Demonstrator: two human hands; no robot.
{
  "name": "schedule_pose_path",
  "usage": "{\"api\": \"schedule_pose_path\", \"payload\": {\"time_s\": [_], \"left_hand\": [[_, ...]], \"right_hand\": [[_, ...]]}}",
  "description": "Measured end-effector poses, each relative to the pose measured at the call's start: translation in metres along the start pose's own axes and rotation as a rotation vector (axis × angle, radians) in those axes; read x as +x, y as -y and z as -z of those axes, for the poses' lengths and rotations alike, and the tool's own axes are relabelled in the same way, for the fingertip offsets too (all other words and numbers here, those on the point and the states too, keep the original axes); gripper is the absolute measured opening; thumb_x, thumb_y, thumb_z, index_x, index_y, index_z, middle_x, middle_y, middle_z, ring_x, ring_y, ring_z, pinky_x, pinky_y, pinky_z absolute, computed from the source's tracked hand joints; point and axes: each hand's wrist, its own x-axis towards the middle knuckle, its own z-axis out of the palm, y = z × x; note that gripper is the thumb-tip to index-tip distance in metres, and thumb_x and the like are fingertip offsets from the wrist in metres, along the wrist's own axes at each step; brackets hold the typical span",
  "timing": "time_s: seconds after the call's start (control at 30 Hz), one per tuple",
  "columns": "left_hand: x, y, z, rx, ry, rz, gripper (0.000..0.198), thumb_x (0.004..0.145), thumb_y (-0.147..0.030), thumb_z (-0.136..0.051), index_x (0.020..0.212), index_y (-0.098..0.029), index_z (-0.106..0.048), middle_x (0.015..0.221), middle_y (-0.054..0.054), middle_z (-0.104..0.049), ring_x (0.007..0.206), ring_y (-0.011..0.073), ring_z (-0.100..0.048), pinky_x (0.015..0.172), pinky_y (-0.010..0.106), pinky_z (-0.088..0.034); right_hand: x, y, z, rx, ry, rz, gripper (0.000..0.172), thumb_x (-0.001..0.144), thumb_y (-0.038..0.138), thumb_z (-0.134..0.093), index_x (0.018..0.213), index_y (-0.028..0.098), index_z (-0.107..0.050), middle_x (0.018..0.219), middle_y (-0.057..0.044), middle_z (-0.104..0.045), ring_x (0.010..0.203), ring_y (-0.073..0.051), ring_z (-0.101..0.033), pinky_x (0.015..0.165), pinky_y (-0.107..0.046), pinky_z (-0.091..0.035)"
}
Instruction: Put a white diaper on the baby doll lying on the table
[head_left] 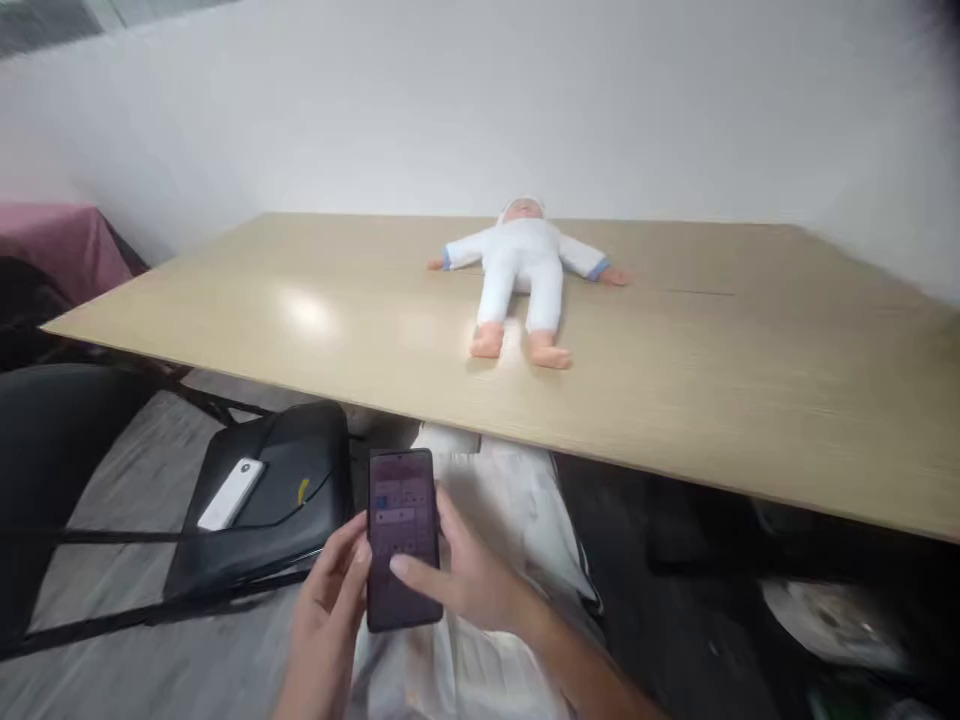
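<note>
A dark smartphone [403, 535] with a dim lit screen is held upright below the table's front edge. My left hand [326, 605] grips its left side from below, fingers wrapped round the edge. My right hand [469, 575] curls round its right side, with the thumb lying across the screen. A baby doll [525, 270] in a white suit lies on its back on the light wooden table [300, 310], arms spread, feet toward me, well beyond both hands.
A black chair seat [292, 520] at lower left carries a small white device [231, 493]. Another dark chair [45, 450] stands at the far left. White cloth [517, 500] lies under the phone. A pink-covered surface [60, 245] is at the left wall.
</note>
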Motion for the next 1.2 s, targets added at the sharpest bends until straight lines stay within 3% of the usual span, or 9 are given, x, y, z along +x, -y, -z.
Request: {"api": "schedule_pose_path", "payload": {"time_s": [0.1, 0.23, 0.37, 0.5, 0.77, 0.9, 1.0, 1.1, 1.2], "left_hand": [[0.004, -0.002, -0.004, -0.002, 0.029, -0.002, 0.07, 0.076, -0.059, -0.094, 0.133, -0.024, -0.075, 0.14, 0.015, -0.075, 0.128, 0.0384, -0.072, 0.096, 0.039, -0.066], [0.008, -0.003, -0.007, 0.002, 0.036, -0.017, 0.071, 0.076, -0.058, -0.094, 0.135, -0.023, -0.075, 0.143, 0.015, -0.073, 0.13, 0.0396, -0.071, 0.095, 0.04, -0.067], [0.013, -0.002, -0.007, -0.009, 0.017, -0.004, 0.073, 0.072, -0.058, -0.096, 0.134, -0.023, -0.076, 0.143, 0.015, -0.073, 0.129, 0.0396, -0.071, 0.095, 0.04, -0.066], [0.013, -0.001, -0.011, -0.04, 0.011, 0.04, 0.079, 0.072, -0.058, -0.096, 0.139, -0.024, -0.073, 0.145, 0.015, -0.072, 0.128, 0.0388, -0.072, 0.099, 0.042, -0.065], [0.006, -0.005, -0.019, -0.127, 0.157, 0.141, 0.072, 0.095, -0.068, -0.071, 0.16, -0.042, -0.055, 0.154, 0.007, -0.067, 0.133, 0.0348, -0.07, 0.103, 0.044, -0.062], [0.011, -0.011, -0.012, -0.199, 0.283, 0.14, 0.075, 0.092, -0.058, -0.079, 0.161, -0.039, -0.054, 0.154, 0.008, -0.068, 0.131, 0.0363, -0.071, 0.106, 0.046, -0.06], [0.01, -0.014, -0.008, -0.201, 0.299, 0.166, 0.078, 0.09, -0.051, -0.082, 0.161, -0.041, -0.052, 0.151, 0.007, -0.069, 0.129, 0.0372, -0.072, 0.105, 0.048, -0.061], [0.009, -0.013, -0.005, -0.176, 0.298, 0.157, 0.089, 0.084, -0.048, -0.088, 0.162, -0.042, -0.046, 0.149, 0.009, -0.071, 0.128, 0.0393, -0.073, 0.104, 0.048, -0.061], [0.011, -0.008, 0.0, -0.174, 0.335, 0.135, 0.107, 0.077, -0.044, -0.094, 0.167, -0.041, -0.035, 0.141, 0.012, -0.075, 0.13, 0.0404, -0.072, 0.107, 0.048, -0.059]], "right_hand": [[0.001, -0.008, -0.001, -0.016, -0.039, 0.0, 0.068, 0.093, 0.031, -0.08, 0.152, 0.031, -0.045, 0.14, -0.007, -0.067, 0.13, -0.028, -0.064, 0.116, -0.051, -0.05], [0.006, -0.002, 0.003, 0.1, -0.096, -0.024, 0.034, 0.109, 0.048, -0.059, 0.137, 0.029, -0.061, 0.135, -0.005, -0.07, 0.126, -0.026, -0.065, 0.116, -0.049, -0.049], [0.007, 0.009, 0.009, 0.173, -0.084, -0.072, 0.038, 0.11, 0.058, -0.054, 0.131, 0.029, -0.069, 0.135, -0.005, -0.071, 0.126, -0.027, -0.064, 0.119, -0.049, -0.045], [0.0, 0.01, 0.006, 0.265, -0.022, -0.129, 0.037, 0.107, 0.053, -0.063, 0.135, 0.029, -0.062, 0.139, -0.004, -0.07, 0.132, -0.028, -0.062, 0.119, -0.048, -0.046], [0.004, 0.001, -0.008, 0.423, 0.001, -0.117, 0.057, 0.098, 0.053, -0.072, 0.142, 0.027, -0.048, 0.14, -0.007, -0.066, 0.137, -0.029, -0.058, 0.124, -0.051, -0.039], [0.004, 0.004, -0.001, 0.233, 0.025, -0.085, 0.051, 0.109, 0.06, -0.055, 0.149, 0.029, -0.052, 0.142, -0.007, -0.066, 0.137, -0.029, -0.058, 0.123, -0.052, -0.041], [0.002, 0.003, 0.011, 0.035, 0.001, -0.023, 0.047, 0.115, 0.059, -0.037, 0.145, 0.032, -0.062, 0.138, -0.006, -0.069, 0.133, -0.028, -0.061, 0.12, -0.051, -0.044], [0.005, -0.007, 0.031, -0.213, -0.168, 0.061, 0.045, 0.116, 0.054, -0.035, 0.132, 0.032, -0.071, 0.137, -0.006, -0.069, 0.133, -0.027, -0.061, 0.121, -0.05, -0.044], [0.01, -0.026, 0.06, -0.544, -0.362, 0.089, 0.032, 0.113, 0.045, -0.046, 0.13, 0.029, -0.069, 0.138, -0.008, -0.069, 0.136, -0.028, -0.059, 0.121, -0.051, -0.044]]}}
